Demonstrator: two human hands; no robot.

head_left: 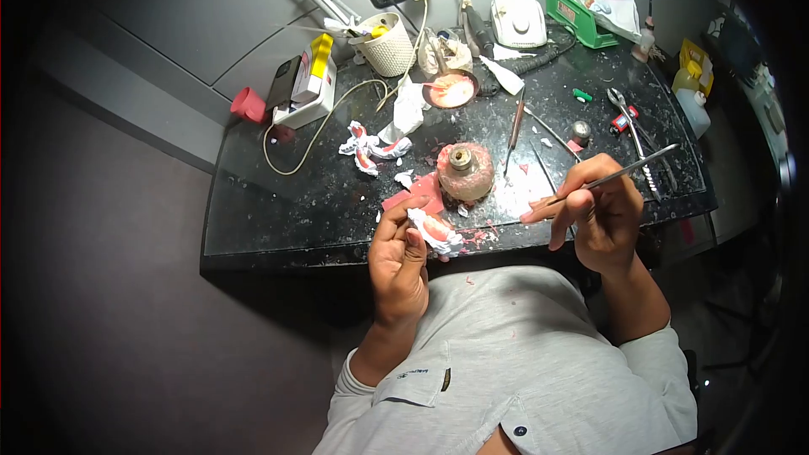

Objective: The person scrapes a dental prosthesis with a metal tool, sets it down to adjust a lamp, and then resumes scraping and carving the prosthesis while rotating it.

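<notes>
My left hand point(398, 268) is closed on a white plaster dental cast point(436, 231) with pink wax on it, held over the table's front edge. Fingers and thumb grip its left side. In my right hand point(605, 217) is a slim metal wax carver point(647, 157), pinched between thumb and fingers. Its flat end points up to the right, apart from the cast. Just beyond the cast stands a wax-spattered spirit burner point(465, 170) with a metal neck. Beside the burner lies a pink wax sheet point(418, 195), partly hidden by my left hand.
Another white-and-pink cast point(369, 148) lies at left. A bowl of wax point(451, 90) sits behind the burner. Pliers point(639, 139) and thin tools point(516, 125) lie at right. A woven cup point(386, 49), a white device point(518, 18) and a green bin point(576, 15) line the back.
</notes>
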